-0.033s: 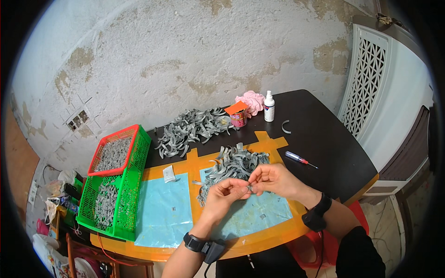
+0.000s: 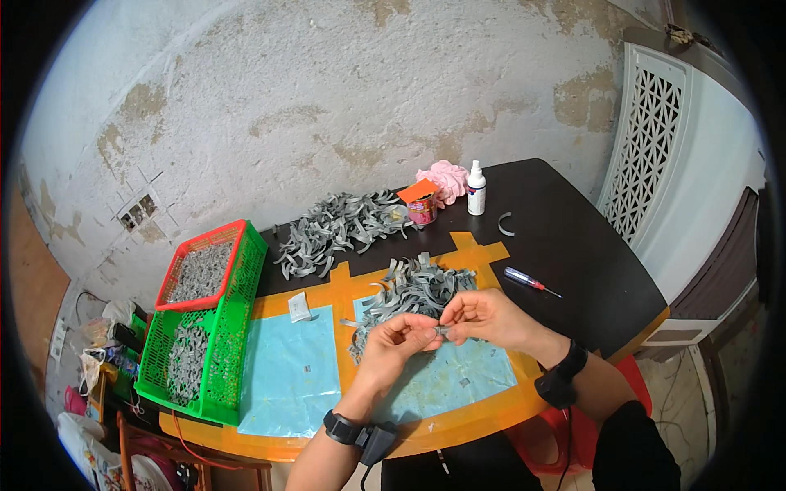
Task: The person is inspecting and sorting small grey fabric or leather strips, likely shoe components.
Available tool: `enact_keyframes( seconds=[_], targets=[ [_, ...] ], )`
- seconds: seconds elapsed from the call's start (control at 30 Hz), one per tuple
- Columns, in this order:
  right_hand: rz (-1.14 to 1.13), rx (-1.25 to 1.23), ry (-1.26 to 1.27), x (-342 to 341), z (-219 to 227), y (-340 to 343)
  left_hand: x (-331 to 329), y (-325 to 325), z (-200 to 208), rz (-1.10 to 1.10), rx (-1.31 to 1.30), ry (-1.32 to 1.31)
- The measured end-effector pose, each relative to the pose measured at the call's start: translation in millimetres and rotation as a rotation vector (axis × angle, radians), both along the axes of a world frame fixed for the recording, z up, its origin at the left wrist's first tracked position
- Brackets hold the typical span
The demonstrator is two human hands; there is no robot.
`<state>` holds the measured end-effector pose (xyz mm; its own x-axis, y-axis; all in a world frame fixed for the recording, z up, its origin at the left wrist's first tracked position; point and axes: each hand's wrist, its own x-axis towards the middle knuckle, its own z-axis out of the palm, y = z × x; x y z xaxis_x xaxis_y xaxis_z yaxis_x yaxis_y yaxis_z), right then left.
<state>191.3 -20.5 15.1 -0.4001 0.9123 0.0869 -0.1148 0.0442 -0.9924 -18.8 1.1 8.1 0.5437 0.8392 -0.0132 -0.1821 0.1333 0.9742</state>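
Observation:
My left hand (image 2: 399, 348) and my right hand (image 2: 481, 315) meet over the near part of the table, thumbs and fingers pinched together. Between their fingertips is a small grey piece (image 2: 442, 331), mostly covered by the fingers and too small to name. Just beyond the hands lies a pile of curved grey strips (image 2: 417, 286), partly hidden behind them. Beneath is a light blue sheet (image 2: 458, 376) held down by orange tape, with a tiny grey bit (image 2: 464, 382) on it.
A green basket (image 2: 229, 360) and a red basket (image 2: 240, 245) hold small grey pieces at left. Farther back are another heap of grey strips (image 2: 344, 225), a can (image 2: 422, 210), a pink cloth (image 2: 446, 178) and a white spray bottle (image 2: 476, 190). A screwdriver (image 2: 528, 280) lies right.

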Motion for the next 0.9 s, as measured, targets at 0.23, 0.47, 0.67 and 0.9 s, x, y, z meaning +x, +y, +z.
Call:
enact_keyframes(
  seconds=[0.23, 0.47, 0.67, 0.9],
  targets=[
    [0.048, 0.086, -0.059, 5, 18, -7, -2, 2, 3, -0.013, -0.067, -0.055],
    [0.126, 0.218, -0.081, 8, 6, 0, -2, 0, 5, -0.055, -0.059, -0.054],
    [0.209, 0.068, -0.022, 8, 4, -1, 1, -2, 3, -0.068, -0.03, -0.029],
    [0.143, -0.005, -0.01, 10, 6, -1, -2, -1, -4, -0.063, -0.072, -0.072]
  ],
)
